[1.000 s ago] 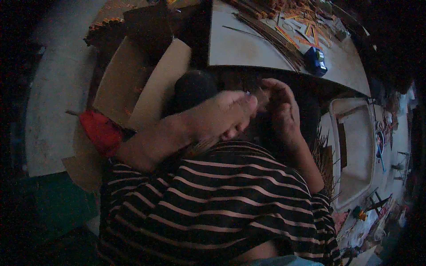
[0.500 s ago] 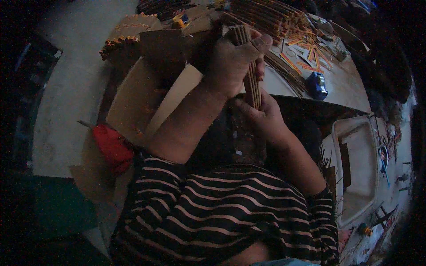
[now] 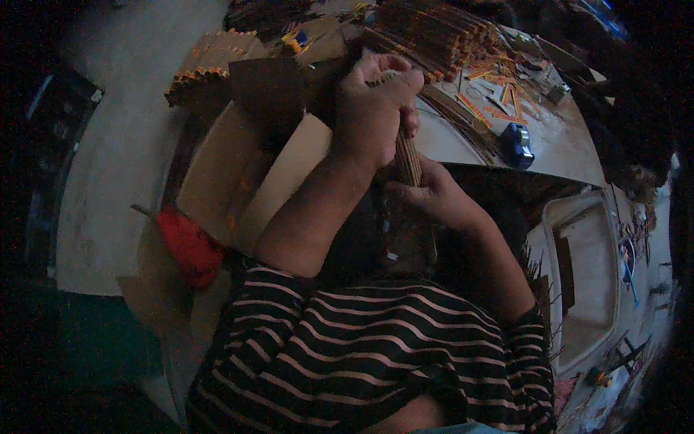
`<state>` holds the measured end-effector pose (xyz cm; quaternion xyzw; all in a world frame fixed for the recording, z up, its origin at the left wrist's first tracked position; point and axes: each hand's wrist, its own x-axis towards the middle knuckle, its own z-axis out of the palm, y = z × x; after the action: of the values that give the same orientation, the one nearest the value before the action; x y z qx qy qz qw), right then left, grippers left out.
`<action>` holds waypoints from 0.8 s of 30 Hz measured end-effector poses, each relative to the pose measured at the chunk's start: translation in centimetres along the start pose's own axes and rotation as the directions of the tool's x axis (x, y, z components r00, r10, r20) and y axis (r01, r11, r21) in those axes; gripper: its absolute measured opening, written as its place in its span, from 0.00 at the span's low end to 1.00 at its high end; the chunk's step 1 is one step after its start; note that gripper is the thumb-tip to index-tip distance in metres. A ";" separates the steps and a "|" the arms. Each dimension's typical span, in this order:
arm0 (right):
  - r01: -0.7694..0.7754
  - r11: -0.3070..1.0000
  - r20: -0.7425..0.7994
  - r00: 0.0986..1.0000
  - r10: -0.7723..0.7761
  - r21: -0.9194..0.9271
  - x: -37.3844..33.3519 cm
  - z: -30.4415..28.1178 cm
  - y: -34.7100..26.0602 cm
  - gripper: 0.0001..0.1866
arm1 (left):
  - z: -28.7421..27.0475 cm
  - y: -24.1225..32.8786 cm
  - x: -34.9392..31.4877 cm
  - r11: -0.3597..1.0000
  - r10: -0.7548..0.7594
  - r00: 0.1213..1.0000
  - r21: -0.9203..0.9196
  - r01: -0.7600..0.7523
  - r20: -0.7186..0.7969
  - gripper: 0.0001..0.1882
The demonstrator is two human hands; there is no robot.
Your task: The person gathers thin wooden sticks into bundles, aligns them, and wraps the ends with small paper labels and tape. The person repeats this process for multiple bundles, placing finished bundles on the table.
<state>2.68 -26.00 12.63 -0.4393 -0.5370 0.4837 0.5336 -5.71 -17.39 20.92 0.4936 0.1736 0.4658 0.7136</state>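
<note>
Between my two hands is a bundle of thin brown sticks [image 3: 408,163], which look like incense sticks, held at a slant. My left hand [image 3: 372,112] wraps round its upper part, and the stick ends peek out at the top between thumb and fingers. Lower down, my right hand [image 3: 434,194] closes on the bottom of the bundle with the thumb across the front. The bundle's middle shows between the hands. Both hands are in front of the near edge of the white table [image 3: 444,130].
Stacked stick bundles [image 3: 434,32] lie on the table, beside orange-yellow paper strips [image 3: 499,108] and a blue tape dispenser [image 3: 517,145]. An open cardboard box [image 3: 267,79] and a red cloth-like thing [image 3: 189,246] are on the left. A pale tub [image 3: 585,275] is on the right.
My left hand has turned and closed further round the top of the bundle, which now shows less above the fingers. Both hands have come slightly lower in view.
</note>
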 end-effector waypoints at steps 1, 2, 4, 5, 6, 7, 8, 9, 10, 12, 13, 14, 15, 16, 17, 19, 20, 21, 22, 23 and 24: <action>-0.028 1.000 0.001 1.000 0.028 0.012 0.3 0.1 -0.3 0.09 | 0.2 -0.2 -0.3 1.000 -0.026 1.000 0.006 0.026 -0.011 0.11; -0.057 0.998 0.003 0.998 0.057 0.024 0.5 0.2 -1.0 0.09 | 0.3 -0.4 -0.3 0.999 -0.053 0.998 0.011 0.053 -0.022 0.11; -0.180 0.981 0.067 0.982 0.175 0.067 0.5 0.2 -2.3 0.11 | -0.4 -0.1 -0.2 0.985 -0.115 0.985 -0.116 0.131 0.132 0.11; -0.272 0.958 0.130 0.957 0.259 0.089 0.2 0.0 -3.0 0.12 | -0.7 0.0 -0.1 0.969 -0.138 0.968 -0.174 0.176 0.211 0.12; -0.362 0.926 0.196 0.921 0.337 0.105 0.0 -0.1 -3.4 0.14 | -0.8 0.0 -0.2 0.962 -0.133 0.957 -0.197 0.187 0.259 0.12; -0.339 0.933 0.157 0.934 0.320 0.116 0.0 0.1 -3.2 0.14 | -0.8 0.1 -0.2 0.955 -0.127 0.944 -0.220 0.199 0.306 0.12; -0.317 0.940 0.117 0.946 0.303 0.126 0.1 0.4 -2.6 0.14 | -0.9 0.0 -0.2 0.947 -0.119 0.929 -0.242 0.213 0.352 0.12; -0.291 0.947 0.073 0.956 0.284 0.132 0.2 0.4 -2.2 0.14 | -1.1 -0.2 0.1 0.948 -0.107 0.927 -0.246 0.204 0.358 0.13; -0.267 0.960 0.027 0.964 0.266 0.085 0.4 0.4 -2.1 0.14 | -1.3 -0.4 0.4 0.948 -0.094 0.926 -0.250 0.195 0.365 0.14; -0.224 0.974 -0.057 0.973 0.223 -0.011 0.7 0.3 -2.0 0.14 | -1.4 -0.8 0.7 0.953 -0.064 0.931 -0.253 0.163 0.360 0.16; -0.199 0.979 -0.082 0.977 0.196 -0.033 0.7 0.5 -2.0 0.14 | -1.4 -0.8 0.8 0.958 -0.045 0.936 -0.252 0.140 0.349 0.17; -0.174 0.983 -0.106 0.980 0.167 -0.056 0.8 0.7 -2.0 0.14 | -1.3 -0.8 0.8 0.961 -0.026 0.941 -0.249 0.116 0.337 0.19; -0.153 0.985 -0.132 0.981 0.142 -0.080 0.9 0.8 -1.9 0.15 | -1.2 -0.8 0.8 0.978 0.003 0.957 -0.202 0.058 0.290 0.21; -0.140 0.986 -0.147 0.981 0.126 -0.090 0.9 0.7 -1.6 0.15 | -0.8 -0.9 0.6 0.988 0.036 0.969 -0.152 0.001 0.244 0.22; -0.127 0.987 -0.160 0.981 0.110 -0.101 0.9 0.6 -1.3 0.15 | -0.5 -1.0 0.3 0.994 0.073 0.977 -0.097 -0.054 0.198 0.24; -0.085 0.984 -0.194 0.979 0.053 -0.157 1.0 0.5 -0.6 0.16 | -0.2 -1.5 -0.3 0.992 0.112 0.986 -0.069 -0.104 0.124 0.25; -0.056 0.978 -0.212 0.977 0.012 -0.201 1.1 0.6 -0.1 0.16 | 0.0 -1.8 -0.8 0.990 0.133 0.987 -0.053 -0.129 0.087 0.26; -0.029 0.967 -0.238 0.971 -0.032 -0.251 1.2 0.4 0.2 0.17 | 0.4 -2.5 -1.2 0.991 0.137 0.989 -0.001 -0.137 0.052 0.26; -0.022 0.959 -0.220 0.975 -0.043 -0.282 1.2 0.5 0.1 0.18 | 0.6 -3.0 -2.0 0.987 0.150 0.989 0.060 -0.150 0.006 0.26; -0.013 0.950 -0.203 0.978 -0.053 -0.313 1.0 0.5 0.0 0.19 | 0.7 -3.4 -2.5 0.980 0.165 0.985 0.121 -0.160 -0.040 0.26; -0.008 0.939 -0.188 0.980 -0.060 -0.343 0.8 0.5 0.0 0.19 | 0.6 -3.6 -2.8 0.969 0.177 0.982 0.187 -0.163 -0.062 0.25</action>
<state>2.11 -25.25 12.74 -0.5636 -0.5636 0.3302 0.5056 -4.94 -20.34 17.50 0.5510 0.2000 0.5264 0.6159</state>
